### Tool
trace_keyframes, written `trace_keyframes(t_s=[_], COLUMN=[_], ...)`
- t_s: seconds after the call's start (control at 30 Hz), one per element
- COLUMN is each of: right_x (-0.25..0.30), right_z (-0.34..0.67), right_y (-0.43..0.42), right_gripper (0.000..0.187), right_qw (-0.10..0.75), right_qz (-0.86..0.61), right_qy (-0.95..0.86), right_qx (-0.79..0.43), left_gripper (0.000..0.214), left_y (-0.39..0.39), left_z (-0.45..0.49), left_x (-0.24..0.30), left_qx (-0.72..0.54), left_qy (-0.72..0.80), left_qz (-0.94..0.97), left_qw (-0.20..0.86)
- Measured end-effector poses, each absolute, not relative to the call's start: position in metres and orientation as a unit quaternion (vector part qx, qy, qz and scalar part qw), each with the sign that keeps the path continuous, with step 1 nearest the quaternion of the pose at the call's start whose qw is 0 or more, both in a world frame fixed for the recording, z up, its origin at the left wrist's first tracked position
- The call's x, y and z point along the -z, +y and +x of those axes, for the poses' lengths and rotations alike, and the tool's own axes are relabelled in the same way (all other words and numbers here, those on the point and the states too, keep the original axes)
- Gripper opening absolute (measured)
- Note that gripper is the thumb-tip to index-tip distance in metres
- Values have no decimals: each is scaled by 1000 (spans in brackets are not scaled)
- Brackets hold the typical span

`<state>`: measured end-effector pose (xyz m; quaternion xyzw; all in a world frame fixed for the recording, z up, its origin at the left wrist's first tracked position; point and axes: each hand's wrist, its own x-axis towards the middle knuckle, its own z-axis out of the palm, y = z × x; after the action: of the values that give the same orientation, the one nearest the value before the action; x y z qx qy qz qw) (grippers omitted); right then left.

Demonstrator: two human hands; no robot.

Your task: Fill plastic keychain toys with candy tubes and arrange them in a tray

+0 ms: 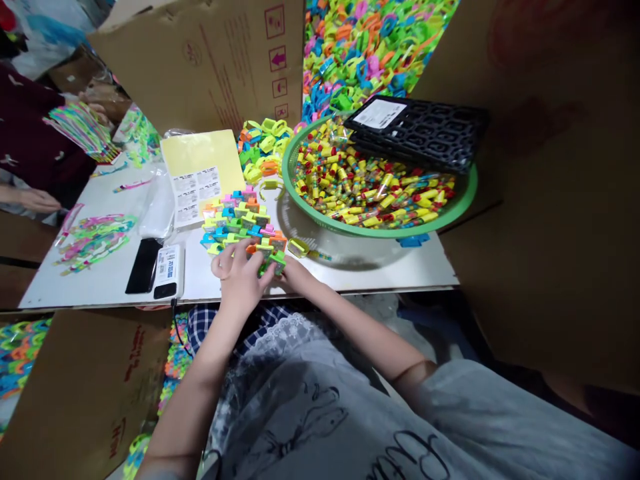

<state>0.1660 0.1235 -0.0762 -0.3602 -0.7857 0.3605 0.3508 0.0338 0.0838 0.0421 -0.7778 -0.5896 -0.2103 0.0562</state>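
Observation:
A packed block of small plastic toy watches (237,220) in green, yellow, blue, pink and orange stands at the table's front edge. My left hand (241,272) curls over its near end, thumb and fingers around a green toy watch (274,261). Behind that near corner is my right hand (291,272), its fingers mostly hidden by the block and the left hand. Just right of it lie a loose yellow-green toy watch (299,247) and a small candy-filled tube (320,256).
A green basket (320,223) heaped with yellow-capped tubes stands at the right, black trays (425,130) resting on it. Loose watches (267,143) lie behind the block. To the left are a label sheet (200,160), a phone (143,265) and a white device (170,267). Another person's hand (40,200) is far left.

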Motion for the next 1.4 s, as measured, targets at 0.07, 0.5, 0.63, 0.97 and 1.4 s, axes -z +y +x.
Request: trace_keyframes(t_s=[0.07, 0.5, 0.63, 0.97, 1.4], right_x=[73, 76, 71, 79, 71], right_z=[168, 168, 169, 168, 167], right_y=[126, 124, 126, 123, 126], right_gripper=[17, 12, 14, 13, 13], right_qw=[345, 339, 317, 315, 303], right_qz=[-344, -368, -372, -387, -401], right_qy=[-794, -790, -794, -806, -801], right_qx=[-364, -356, -361, -320, -324], left_gripper=[21, 19, 19, 15, 16], left_y=[85, 89, 89, 87, 90], left_z=[34, 35, 34, 34, 35], left_x=[-43, -44, -46, -47, -48], left_qx=[208, 208, 203, 185, 174], left_qy=[-586, -568, -567, -566, -547], left_qz=[-780, -794, -796, -803, -819], left_qw=[61, 66, 57, 18, 10])
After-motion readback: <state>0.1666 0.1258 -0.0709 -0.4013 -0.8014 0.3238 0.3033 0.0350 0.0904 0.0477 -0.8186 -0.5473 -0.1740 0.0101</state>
